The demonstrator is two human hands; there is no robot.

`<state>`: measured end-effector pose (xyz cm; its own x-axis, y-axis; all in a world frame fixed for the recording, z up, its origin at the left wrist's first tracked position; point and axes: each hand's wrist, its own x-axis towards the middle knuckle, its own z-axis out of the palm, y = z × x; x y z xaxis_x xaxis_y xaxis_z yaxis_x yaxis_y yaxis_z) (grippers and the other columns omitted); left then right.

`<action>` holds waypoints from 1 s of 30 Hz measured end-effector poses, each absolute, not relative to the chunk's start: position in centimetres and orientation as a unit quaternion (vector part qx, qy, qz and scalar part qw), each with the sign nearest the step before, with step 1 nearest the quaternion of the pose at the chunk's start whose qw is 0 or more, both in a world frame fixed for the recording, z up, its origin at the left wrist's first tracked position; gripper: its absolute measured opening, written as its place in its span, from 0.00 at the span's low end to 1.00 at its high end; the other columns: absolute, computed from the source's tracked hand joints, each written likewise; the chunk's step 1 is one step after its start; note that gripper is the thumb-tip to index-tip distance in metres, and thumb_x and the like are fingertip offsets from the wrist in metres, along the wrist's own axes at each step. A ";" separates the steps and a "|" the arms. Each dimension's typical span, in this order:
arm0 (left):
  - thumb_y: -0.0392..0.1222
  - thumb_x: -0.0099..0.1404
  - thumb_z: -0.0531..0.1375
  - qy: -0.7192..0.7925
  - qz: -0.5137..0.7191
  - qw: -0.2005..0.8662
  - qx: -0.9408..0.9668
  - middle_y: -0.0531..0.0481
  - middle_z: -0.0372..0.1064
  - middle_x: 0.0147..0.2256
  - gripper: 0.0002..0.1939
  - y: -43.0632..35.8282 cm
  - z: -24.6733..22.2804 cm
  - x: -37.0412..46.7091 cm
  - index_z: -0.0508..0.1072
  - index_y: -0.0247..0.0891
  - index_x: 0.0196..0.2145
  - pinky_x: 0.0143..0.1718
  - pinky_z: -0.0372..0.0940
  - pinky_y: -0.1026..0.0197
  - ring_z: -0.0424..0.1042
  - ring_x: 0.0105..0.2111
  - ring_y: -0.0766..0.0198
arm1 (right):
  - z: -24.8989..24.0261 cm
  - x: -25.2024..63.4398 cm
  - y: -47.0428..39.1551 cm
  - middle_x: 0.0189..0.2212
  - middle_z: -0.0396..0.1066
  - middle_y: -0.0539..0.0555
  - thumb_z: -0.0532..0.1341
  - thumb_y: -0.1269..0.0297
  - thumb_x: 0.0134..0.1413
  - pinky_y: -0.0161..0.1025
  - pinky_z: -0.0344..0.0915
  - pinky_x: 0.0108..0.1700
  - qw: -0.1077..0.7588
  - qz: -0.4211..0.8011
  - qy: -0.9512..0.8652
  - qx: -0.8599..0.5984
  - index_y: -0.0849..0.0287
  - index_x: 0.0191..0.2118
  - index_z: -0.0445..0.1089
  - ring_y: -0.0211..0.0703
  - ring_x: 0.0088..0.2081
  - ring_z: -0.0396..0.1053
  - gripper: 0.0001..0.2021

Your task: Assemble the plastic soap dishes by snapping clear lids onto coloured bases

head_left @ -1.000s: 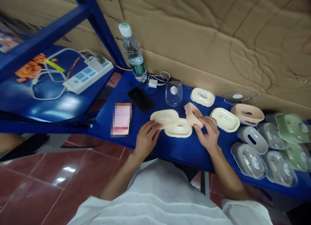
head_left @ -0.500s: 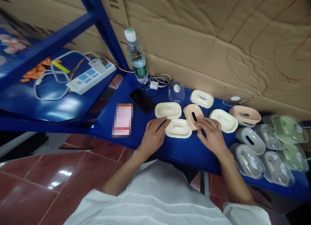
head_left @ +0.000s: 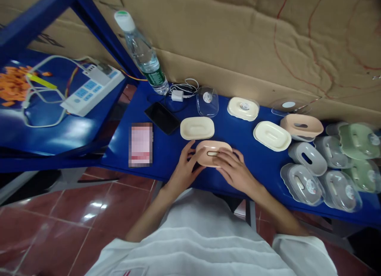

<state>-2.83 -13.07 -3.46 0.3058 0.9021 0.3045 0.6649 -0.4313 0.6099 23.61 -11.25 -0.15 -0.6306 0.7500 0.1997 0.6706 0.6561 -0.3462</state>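
Both hands, left hand (head_left: 185,168) and right hand (head_left: 233,171), are gripping the pink oval plastic lid (head_left: 213,152) at the near edge of the blue metal shelf (head_left: 262,168). Being pressed so near that edge, it is probably risking a slip off onto the floor.

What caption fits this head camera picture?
Left hand and right hand hold a peach oval plastic tray on a blue shelf.

We have the tray (head_left: 213,152) at the surface (head_left: 178,168) front edge, lid (head_left: 197,128) just behind it, phone (head_left: 162,117) left of lid, bottle (head_left: 143,53) behind phone, boxes (head_left: 321,176) far right.
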 end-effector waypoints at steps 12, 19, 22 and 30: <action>0.48 0.78 0.61 0.454 0.177 0.126 0.864 0.40 0.52 0.77 0.26 -11.7 -2.8 -4.1 0.68 0.50 0.71 0.71 0.55 0.30 0.62 0.72 0.41 | 0.2 23.5 -5.6 0.65 0.73 0.60 0.57 0.58 0.77 0.58 0.63 0.69 0.254 0.057 -0.845 -0.467 0.53 0.61 0.75 0.55 0.68 0.68 0.16; 0.48 0.77 0.63 0.447 0.225 0.152 0.853 0.38 0.54 0.76 0.24 -11.7 -3.1 -4.2 0.71 0.47 0.68 0.71 0.56 0.28 0.62 0.72 0.40 | 1.1 14.0 5.9 0.71 0.60 0.73 0.61 0.41 0.70 0.71 0.66 0.65 0.183 0.071 -0.756 -0.624 0.61 0.71 0.60 0.72 0.69 0.63 0.36; 0.46 0.78 0.62 0.436 0.272 0.188 0.837 0.35 0.54 0.76 0.21 -11.8 -3.4 -4.6 0.73 0.44 0.65 0.73 0.58 0.32 0.59 0.74 0.42 | 1.6 11.8 8.0 0.70 0.59 0.77 0.67 0.45 0.65 0.74 0.67 0.62 0.126 0.088 -0.725 -0.671 0.64 0.70 0.61 0.77 0.66 0.67 0.38; 0.49 0.75 0.66 0.455 0.335 0.375 0.735 0.42 0.59 0.75 0.39 -11.9 -4.2 -5.7 0.55 0.50 0.76 0.75 0.60 0.45 0.60 0.75 0.51 | 3.1 21.1 -2.2 0.78 0.51 0.64 0.67 0.52 0.66 0.61 0.55 0.77 0.221 0.186 -0.861 -0.419 0.53 0.74 0.58 0.60 0.78 0.50 0.36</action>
